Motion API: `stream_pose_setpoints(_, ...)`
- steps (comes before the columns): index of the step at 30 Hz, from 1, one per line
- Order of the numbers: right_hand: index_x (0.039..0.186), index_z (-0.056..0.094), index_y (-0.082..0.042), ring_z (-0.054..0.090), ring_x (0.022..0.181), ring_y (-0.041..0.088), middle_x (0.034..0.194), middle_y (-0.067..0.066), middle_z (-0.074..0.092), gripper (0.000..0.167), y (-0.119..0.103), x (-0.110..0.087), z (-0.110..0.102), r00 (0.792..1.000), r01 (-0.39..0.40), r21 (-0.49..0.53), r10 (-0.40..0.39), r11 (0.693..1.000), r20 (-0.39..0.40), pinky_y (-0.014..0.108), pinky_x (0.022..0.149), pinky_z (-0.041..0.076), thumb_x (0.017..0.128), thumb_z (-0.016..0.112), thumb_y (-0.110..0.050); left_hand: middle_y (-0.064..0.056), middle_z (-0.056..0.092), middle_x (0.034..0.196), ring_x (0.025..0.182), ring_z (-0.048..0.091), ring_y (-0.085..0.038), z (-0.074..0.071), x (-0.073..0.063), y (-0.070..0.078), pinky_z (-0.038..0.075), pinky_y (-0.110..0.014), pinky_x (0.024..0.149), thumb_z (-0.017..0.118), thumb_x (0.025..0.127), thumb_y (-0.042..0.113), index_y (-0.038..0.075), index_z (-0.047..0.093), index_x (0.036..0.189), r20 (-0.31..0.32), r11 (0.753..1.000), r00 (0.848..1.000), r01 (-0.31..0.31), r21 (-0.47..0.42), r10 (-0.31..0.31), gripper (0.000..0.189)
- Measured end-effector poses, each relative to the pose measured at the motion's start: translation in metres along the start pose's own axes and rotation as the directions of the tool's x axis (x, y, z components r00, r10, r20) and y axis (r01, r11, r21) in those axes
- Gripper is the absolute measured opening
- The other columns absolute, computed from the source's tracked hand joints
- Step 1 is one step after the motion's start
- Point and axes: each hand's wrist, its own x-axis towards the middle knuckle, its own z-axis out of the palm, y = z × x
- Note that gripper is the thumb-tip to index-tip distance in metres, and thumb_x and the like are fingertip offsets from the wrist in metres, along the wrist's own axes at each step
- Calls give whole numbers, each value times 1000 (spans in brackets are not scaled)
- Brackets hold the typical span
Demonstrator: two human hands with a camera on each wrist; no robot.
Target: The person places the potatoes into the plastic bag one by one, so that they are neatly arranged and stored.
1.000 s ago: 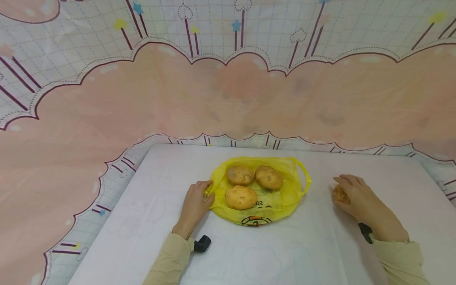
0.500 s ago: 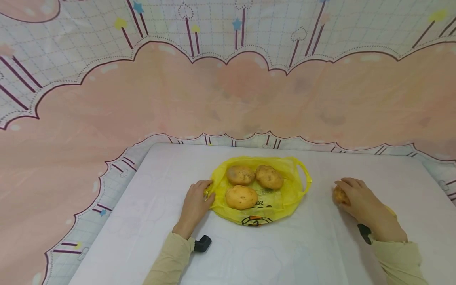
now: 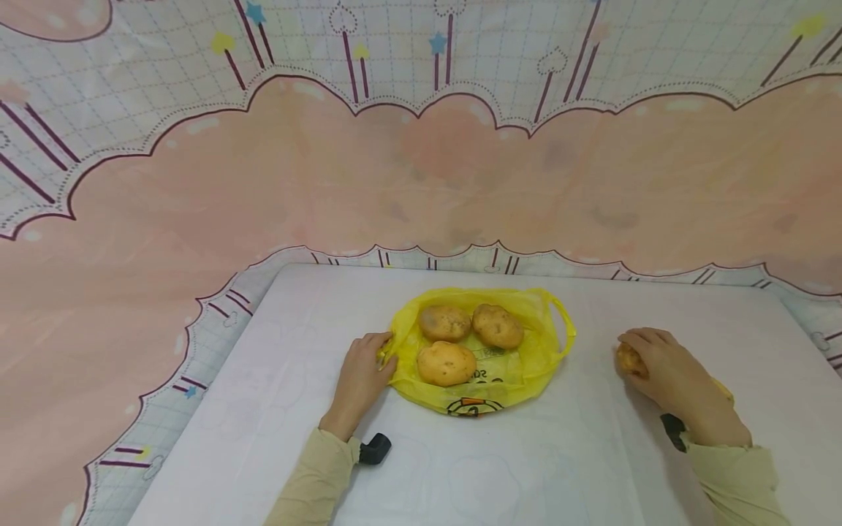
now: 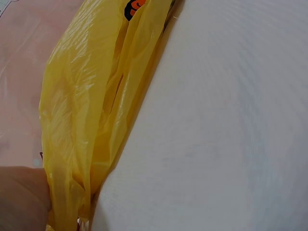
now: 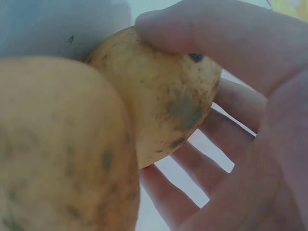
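Note:
My left hand [image 3: 358, 380] pinches the left edge of a yellow plastic bag [image 3: 539, 369] that lies spread open on the table. Inside the bag rest a brownish potato [image 3: 444, 324], another brownish potato [image 3: 498, 326] and a paler potato [image 3: 446, 364]. Off to the right of the bag, my right hand [image 3: 677, 383] grips a spotted potato [image 5: 159, 101], thumb on one side and fingers curled round the other. A further potato [image 5: 57, 144] sits close to the right wrist camera; the head view shows only a sliver of it behind the wrist.
A white-covered table [image 3: 526, 467] carries everything, and its back edge meets a patterned pink and white curtain [image 3: 421, 190]. The bag's looped handle [image 3: 564, 329] points toward the right hand. A black camera mount [image 3: 375, 449] sticks out at the left wrist.
My right hand has lowered slightly and its fingers have curled further round the potato. A sliver of the other potato now shows beside the wrist. My left hand and the bag stay put.

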Motion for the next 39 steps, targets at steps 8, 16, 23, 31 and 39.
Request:
stream_pose_setpoints(8, 120, 61, 9, 52, 110, 51, 119, 29, 61, 52, 2, -1, -2, 998, 5, 24, -4, 1000, -57, 65, 92, 44, 74, 81, -7, -16, 63, 127, 114, 56, -33, 0, -1, 2, 46, -46, 102, 70, 92, 16, 1, 61, 130, -3, 1000, 1000, -2, 1, 2, 42)
stream_pose_setpoints(16, 118, 62, 8, 48, 109, 52, 119, 30, 60, 49, 0, 2, -1, 998, -28, 55, 31, 998, -61, 66, 88, 45, 75, 80, -7, -15, 63, 128, 115, 55, -33, 0, 0, 1, 45, -46, 103, 69, 92, 16, 2, 61, 131, 7, 1000, 1000, 15, -9, -15, 42)
stream_pose_setpoints(23, 121, 62, 7, 47, 112, 51, 122, 30, 59, 51, -1, 3, -2, 997, -69, 61, 71, 996, -21, 68, 88, 45, 77, 80, -12, -15, 63, 128, 116, 55, -33, 1, 1, 0, 45, -46, 103, 70, 92, 16, 2, 61, 131, 8, 1000, 1000, 12, -1, -12, 42)
stream_pose_setpoints(31, 123, 60, 5, 45, 113, 51, 125, 28, 57, 52, -7, 5, -5, 993, -115, 61, 115, 992, 3, 70, 85, 46, 79, 79, -15, -15, 63, 128, 115, 55, -32, 0, 0, 1, 45, -46, 103, 69, 92, 16, 2, 61, 131, 5, 1000, 1000, 9, 1, -9, 42)
stream_pose_setpoints(39, 126, 60, 3, 45, 115, 49, 126, 27, 57, 53, -15, 9, -11, 991, -134, 70, 135, 988, -1, 71, 79, 46, 82, 78, -20, -15, 63, 127, 114, 55, -33, 1, 0, 0, 45, -46, 102, 69, 92, 16, 2, 61, 130, -2, 1000, 1000, 0, 1, 0, 41)
